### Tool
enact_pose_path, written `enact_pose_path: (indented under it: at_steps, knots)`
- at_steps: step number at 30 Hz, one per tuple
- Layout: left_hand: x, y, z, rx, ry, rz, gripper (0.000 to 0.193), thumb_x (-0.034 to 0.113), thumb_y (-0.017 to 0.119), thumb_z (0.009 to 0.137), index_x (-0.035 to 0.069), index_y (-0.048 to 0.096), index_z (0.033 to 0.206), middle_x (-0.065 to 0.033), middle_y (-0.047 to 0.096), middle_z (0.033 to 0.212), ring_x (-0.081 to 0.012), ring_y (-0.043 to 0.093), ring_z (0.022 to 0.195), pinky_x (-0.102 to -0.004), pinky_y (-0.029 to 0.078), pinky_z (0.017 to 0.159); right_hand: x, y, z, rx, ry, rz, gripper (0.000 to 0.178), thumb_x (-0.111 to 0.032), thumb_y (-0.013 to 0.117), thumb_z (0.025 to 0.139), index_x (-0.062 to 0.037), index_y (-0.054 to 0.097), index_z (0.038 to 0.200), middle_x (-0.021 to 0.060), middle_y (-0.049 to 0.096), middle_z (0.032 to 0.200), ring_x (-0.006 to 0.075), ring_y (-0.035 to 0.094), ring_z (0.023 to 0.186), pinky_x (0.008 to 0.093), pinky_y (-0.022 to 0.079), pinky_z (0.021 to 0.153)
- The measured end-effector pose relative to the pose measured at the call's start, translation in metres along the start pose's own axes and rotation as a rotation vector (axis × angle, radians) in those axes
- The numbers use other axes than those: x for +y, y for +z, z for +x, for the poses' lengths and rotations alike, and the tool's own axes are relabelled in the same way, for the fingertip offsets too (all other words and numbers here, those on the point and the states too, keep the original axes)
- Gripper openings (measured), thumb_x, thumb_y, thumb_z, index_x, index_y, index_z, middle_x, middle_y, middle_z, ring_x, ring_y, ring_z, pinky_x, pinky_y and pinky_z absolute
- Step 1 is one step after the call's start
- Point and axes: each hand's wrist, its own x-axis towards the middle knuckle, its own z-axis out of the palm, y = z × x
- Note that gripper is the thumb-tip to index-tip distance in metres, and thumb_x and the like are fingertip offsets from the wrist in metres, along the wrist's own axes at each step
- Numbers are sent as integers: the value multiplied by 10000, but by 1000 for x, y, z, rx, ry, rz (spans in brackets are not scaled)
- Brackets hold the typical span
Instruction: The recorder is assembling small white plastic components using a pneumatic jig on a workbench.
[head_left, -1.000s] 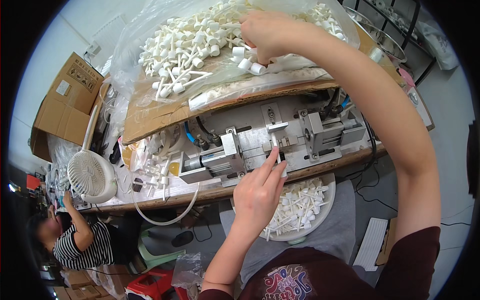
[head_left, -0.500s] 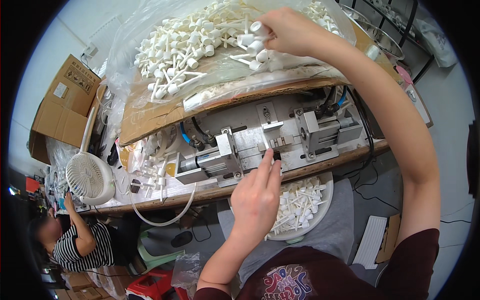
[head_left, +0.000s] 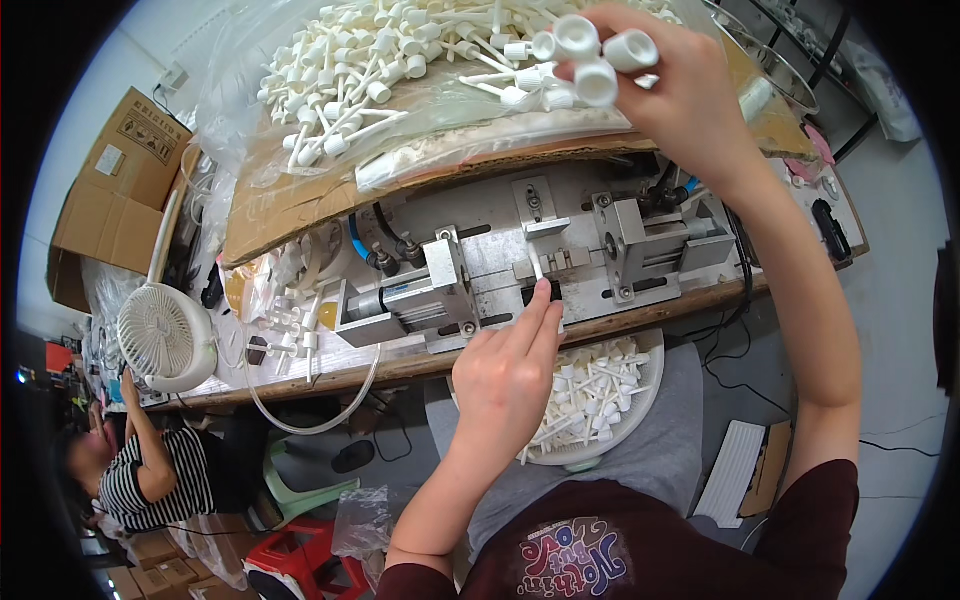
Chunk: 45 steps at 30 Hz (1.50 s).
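Up at the pile's near right side, my right hand point(head_left: 685, 95) grips a bunch of white capped plastic sticks point(head_left: 630, 50), their hollow cap ends facing left. My left hand point(head_left: 505, 385) reaches to the middle of a metal clamping fixture point(head_left: 545, 258). At its fingertips is a slim white plastic stick point(head_left: 537, 266), which sits against the small slotted block; the thumb is hidden below. Below that hand, a round white basin point(head_left: 655, 385) on my lap holds many similar white sticks point(head_left: 600, 400).
A large heap of white capped sticks point(head_left: 370, 70) lies on plastic film over cardboard point(head_left: 290, 215). Pneumatic cylinders point(head_left: 410, 300) flank the fixture. A white fan point(head_left: 168, 335) stands left, beside a carton point(head_left: 125, 200). A person in a striped shirt point(head_left: 150, 480) sits at lower left.
My right hand has come away from the pile, rightward and nearer, turning the bunch so the cap openings show. My left hand stays at the fixture with the stick.
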Motion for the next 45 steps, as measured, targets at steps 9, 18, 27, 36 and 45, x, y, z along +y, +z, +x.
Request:
enact_pose_path:
  at_steps: [9, 18, 27, 36, 45]
  knots:
    - [-7, 1, 7, -38, -46, -78, 280, 132, 803, 749, 83, 751, 1019, -30, 723, 1178, -204, 606, 554, -296, 500, 560, -4, 9, -68, 4, -28, 141, 303, -57, 738, 756, -72, 745, 1059, 80, 741, 917, 206, 717, 784, 305, 562, 695]
    - [-4, -17, 7, -137, -459, -967, 394, 7, 743, 856, -14, 663, 1241, -128, 697, 1120, -162, 704, 805, -285, 576, 726, -28, 17, -130, -78, -154, 215, 346, -81, 750, 740, -4, 735, 1077, 155, 744, 1041, 253, 722, 775, 327, 575, 668]
    - [-4, -17, -3, 82, -270, -785, 391, -58, 816, 744, -34, 704, 1119, -129, 649, 1139, -200, 690, 983, -306, 634, 799, -40, 23, -150, -35, -11, 233, 299, -52, 798, 734, -21, 752, 1028, 163, 746, 1057, 239, 725, 826, 299, 554, 696]
    - [-8, 5, -1, 27, -22, -113, 296, 116, 816, 753, 61, 749, 1036, -54, 728, 1156, -196, 677, 667, -287, 540, 609, -45, 23, -157, 47, 104, 149, 319, -43, 809, 738, -16, 728, 1046, 114, 720, 1007, 243, 699, 867, 317, 551, 726]
    - [-13, -1, 8, -37, 33, -65, 302, 110, 785, 745, 27, 738, 1032, -98, 718, 1151, -157, 651, 617, -278, 488, 579, -40, 21, -159, 55, -38, 121, 320, -21, 794, 704, 21, 687, 1002, 196, 721, 1059, 282, 698, 755, 330, 555, 648]
